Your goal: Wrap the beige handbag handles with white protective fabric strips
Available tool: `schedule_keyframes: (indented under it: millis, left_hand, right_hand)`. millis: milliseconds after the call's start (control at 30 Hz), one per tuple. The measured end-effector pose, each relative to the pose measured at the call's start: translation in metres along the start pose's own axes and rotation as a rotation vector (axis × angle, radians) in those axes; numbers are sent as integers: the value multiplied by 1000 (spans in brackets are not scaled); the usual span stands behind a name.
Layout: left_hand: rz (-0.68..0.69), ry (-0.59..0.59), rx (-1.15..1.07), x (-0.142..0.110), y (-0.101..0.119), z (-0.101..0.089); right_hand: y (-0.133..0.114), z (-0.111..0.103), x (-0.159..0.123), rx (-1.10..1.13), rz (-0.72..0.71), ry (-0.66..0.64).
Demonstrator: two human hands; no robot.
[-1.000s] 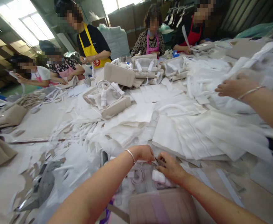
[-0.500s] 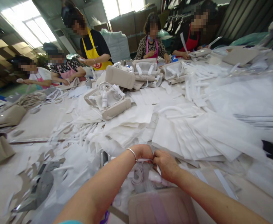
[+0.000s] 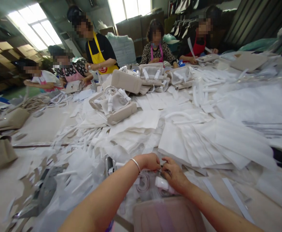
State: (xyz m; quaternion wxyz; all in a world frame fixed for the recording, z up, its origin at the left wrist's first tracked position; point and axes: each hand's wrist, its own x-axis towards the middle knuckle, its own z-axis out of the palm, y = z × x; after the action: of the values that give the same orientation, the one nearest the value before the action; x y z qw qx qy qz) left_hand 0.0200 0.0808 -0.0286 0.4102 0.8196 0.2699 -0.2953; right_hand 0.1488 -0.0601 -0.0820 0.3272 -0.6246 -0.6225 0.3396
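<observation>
Just above a beige bag (image 3: pixel 179 214), my two hands meet with their fingertips close together. My left hand (image 3: pixel 151 161), with a silver bangle at the wrist, is curled and pinches something small that I cannot make out. Facing it, my right hand (image 3: pixel 174 175) has bent fingers around the same spot, its index finger reaching towards the left hand. Below them lie a rolled-up strap (image 3: pixel 143 183) and a white wrapped piece (image 3: pixel 164 183), by the bag's near panel. A pale translucent strip (image 3: pixel 165 214) crosses that panel.
White sheets (image 3: pixel 194 145) are stacked just beyond my hands. Half-wrapped beige bags (image 3: pixel 125 80) form a pile mid-table. Grey scraps (image 3: pixel 44 190) and plastic film lie at left. Several co-workers, one in a yellow apron (image 3: pixel 98 53), work along the far side.
The right hand's fingers have loosened and spread slightly, and the white piece under it shows more. My view has shifted a little. At far left, a co-worker's hands now hold a bag more upright.
</observation>
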Motion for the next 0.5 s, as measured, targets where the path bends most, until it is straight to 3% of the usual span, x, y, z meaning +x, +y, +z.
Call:
schedule_keyframes:
  millis: [233,500]
  left_hand:
    - [147,-3,25,-6,-10,5]
    - [195,13,156,-8,-9,7]
  right_hand:
    - [-6,-14,12,-33,107,-183]
    - [-7,-17,10,-9,87,-156]
